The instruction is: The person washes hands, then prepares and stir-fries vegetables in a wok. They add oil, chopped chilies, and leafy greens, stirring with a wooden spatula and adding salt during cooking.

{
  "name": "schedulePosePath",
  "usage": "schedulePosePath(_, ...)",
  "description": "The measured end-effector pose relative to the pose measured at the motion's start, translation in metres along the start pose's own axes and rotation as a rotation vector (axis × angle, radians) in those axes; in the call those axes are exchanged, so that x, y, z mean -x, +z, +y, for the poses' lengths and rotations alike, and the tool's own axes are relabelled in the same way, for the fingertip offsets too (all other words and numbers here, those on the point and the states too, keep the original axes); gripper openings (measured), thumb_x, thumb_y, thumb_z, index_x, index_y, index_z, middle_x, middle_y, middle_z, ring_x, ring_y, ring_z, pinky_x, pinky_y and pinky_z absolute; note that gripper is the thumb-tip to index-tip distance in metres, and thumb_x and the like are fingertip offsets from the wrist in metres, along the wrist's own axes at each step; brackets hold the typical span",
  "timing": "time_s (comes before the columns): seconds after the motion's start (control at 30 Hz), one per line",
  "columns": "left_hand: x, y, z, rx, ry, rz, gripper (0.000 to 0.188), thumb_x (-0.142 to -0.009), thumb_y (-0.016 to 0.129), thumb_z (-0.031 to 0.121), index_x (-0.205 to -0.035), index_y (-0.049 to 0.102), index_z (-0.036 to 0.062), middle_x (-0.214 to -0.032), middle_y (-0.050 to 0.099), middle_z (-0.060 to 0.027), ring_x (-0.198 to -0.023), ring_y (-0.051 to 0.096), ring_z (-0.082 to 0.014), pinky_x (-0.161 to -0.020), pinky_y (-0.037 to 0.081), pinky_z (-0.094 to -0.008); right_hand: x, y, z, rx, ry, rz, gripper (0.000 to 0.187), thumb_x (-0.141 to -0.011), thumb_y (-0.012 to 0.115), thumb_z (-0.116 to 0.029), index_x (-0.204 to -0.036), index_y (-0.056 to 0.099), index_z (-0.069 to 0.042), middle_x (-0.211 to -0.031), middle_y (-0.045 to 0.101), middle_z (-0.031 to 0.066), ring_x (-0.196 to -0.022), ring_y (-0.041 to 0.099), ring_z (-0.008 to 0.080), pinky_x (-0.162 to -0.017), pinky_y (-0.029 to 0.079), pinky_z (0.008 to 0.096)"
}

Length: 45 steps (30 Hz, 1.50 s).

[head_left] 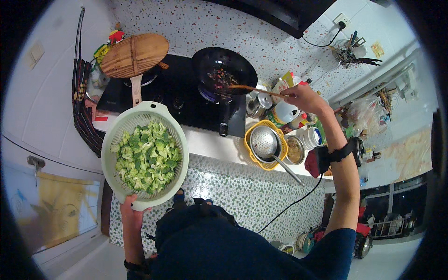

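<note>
Wooden spatula point(256, 89): the right hand point(304, 99) has its fingers curled closed round the upper end of the handle, probably for distance from the heat; the lower end is inside the wok.
Pale green colander point(110, 140): the left hand point(133, 204) grips its near rim, most of the fingers hidden underneath; it faces up, seemingly so that nothing spills.
Broccoli point(148, 156): cut florets, heaped in the colander, just off the front left of the stove point(186, 116).
Wok point(233, 58): black, on the right burner with a bluish glow beneath; small red and brown bits lie inside. Its handle points toward the person, presumably for easy reach.
Wooden lid point(123, 58): over the left burner.
Skimmer point(262, 140): lies in the yellow basket point(248, 148) on the counter point(203, 145), handle jutting past the rim, perhaps for easy grabbing.
</note>
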State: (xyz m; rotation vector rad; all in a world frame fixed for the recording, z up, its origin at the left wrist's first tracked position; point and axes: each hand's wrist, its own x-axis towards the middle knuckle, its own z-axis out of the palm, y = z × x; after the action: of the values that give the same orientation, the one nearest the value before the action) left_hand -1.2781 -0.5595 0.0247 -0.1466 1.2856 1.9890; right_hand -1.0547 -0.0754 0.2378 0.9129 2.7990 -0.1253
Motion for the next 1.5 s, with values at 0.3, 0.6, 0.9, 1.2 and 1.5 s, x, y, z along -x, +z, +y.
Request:
schedulePosePath(0.3, 0.016, -0.001, -0.014, 0.006, 0.021, 0.006, 0.049, -0.075, 0.055, 0.014, -0.12, 0.043, -0.0021, -0.109, 0.056, -0.0146, -0.087, 0.062, -0.0281, -0.056, 0.057, -0.0385, -0.043, 0.036, -0.035, 0.151, 0.076, 0.113, 0.024, -0.08, 0.056, -0.022, -0.099, 0.069, -0.017, -0.094, 0.066, 0.0135, -0.087, 0.063, 0.0325, -0.078, 0.051, 0.0403)
schedulePosePath(0.6, 0.026, 0.005, -0.018, -0.136, 0.075, 0.048, 0.047, -0.078, 0.054, 0.015, -0.119, 0.043, -0.0063, -0.108, 0.056, -0.0169, -0.09, 0.062, -0.0311, -0.057, 0.056, -0.0416, -0.036, 0.059, -0.039, 0.015, 0.023, 0.15, 0.027, -0.082, 0.054, -0.023, -0.105, 0.066, -0.015, -0.096, 0.065, 0.0168, -0.088, 0.062, 0.0347, -0.077, 0.05, 0.0434)
schedulePosePath(0.9, -0.095, 0.131, 0.065, -0.132, 0.118, -0.314, 0.04, -0.084, 0.056, 0.013, -0.119, 0.042, -0.0015, -0.107, 0.052, -0.0159, -0.096, 0.057, -0.0318, -0.074, 0.054, -0.0496, -0.008, 0.107, 0.014, -0.45, 0.107, 0.445, 0.029, -0.083, 0.059, -0.02, -0.109, 0.064, -0.007, -0.075, 0.063, 0.0215, -0.072, 0.065, 0.0303, -0.066, 0.049, 0.0368)
schedulePosePath(1.2, -0.249, 0.319, 0.077, -0.712, 0.828, -0.435, 0.081, -0.077, 0.056, 0.003, -0.142, 0.009, 0.0146, -0.128, 0.04, -0.0197, -0.109, 0.052, -0.0375, -0.079, 0.051, -0.0411, 0.023, 0.136, -0.008, -0.559, 0.323, 0.575, 0.029, -0.085, 0.058, -0.021, -0.107, 0.063, -0.004, -0.082, 0.064, 0.0232, -0.078, 0.065, 0.0342, -0.07, 0.049, 0.0392)
schedulePosePath(1.5, -0.255, 0.371, 0.039, -1.503, 1.288, -0.349, 0.092, -0.074, 0.058, -0.006, -0.145, 0.011, 0.0308, -0.143, 0.014, -0.0328, -0.096, 0.055, -0.0489, -0.067, 0.052, -0.0449, 0.015, 0.125, -0.015, -0.548, 0.358, 0.605, 0.02, -0.083, 0.056, -0.014, -0.094, 0.064, 0.0, -0.083, 0.061, 0.0253, -0.081, 0.059, 0.0411, -0.072, 0.046, 0.0475)
